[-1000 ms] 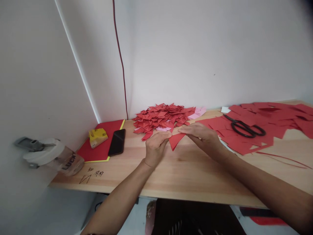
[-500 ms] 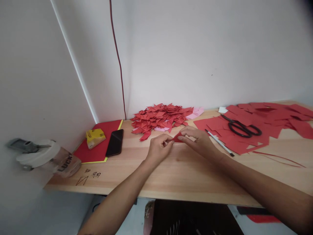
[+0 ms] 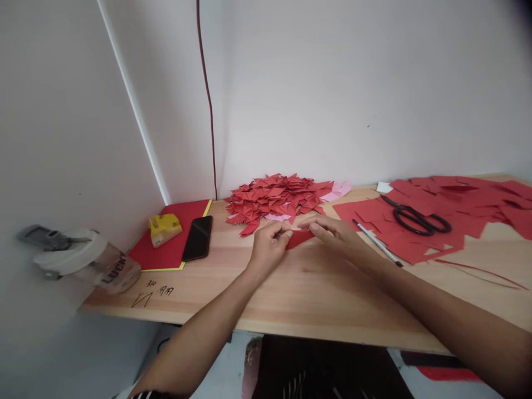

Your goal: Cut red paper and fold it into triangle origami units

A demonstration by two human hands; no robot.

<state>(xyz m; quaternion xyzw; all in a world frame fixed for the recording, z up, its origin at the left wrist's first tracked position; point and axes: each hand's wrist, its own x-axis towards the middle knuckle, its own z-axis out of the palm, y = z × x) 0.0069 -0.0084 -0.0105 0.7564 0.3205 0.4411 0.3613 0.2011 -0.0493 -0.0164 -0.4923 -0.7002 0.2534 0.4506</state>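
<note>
A small piece of folded red paper (image 3: 299, 239) is held low over the table between my two hands. My left hand (image 3: 269, 246) pinches its left end between thumb and fingers. At its right end is my right hand (image 3: 332, 235), with fingers along the top edge and thumb against the corner. Parts of the paper are covered by the fingers. Just behind the hands lies a heap of folded red paper pieces (image 3: 274, 197), with some pink paper (image 3: 337, 191) among them.
Black scissors (image 3: 419, 220) lie on cut red paper sheets (image 3: 440, 238) at the right, with a white pen (image 3: 376, 241) beside them. To the left are a phone (image 3: 198, 238), a yellow packet (image 3: 164, 228) on a red folder (image 3: 141, 255), and a lidded cup (image 3: 118, 271).
The red paper now shows a broader face, spread between the hands. My right fingers have stretched out along its top edge. The whole view has shifted slightly.
</note>
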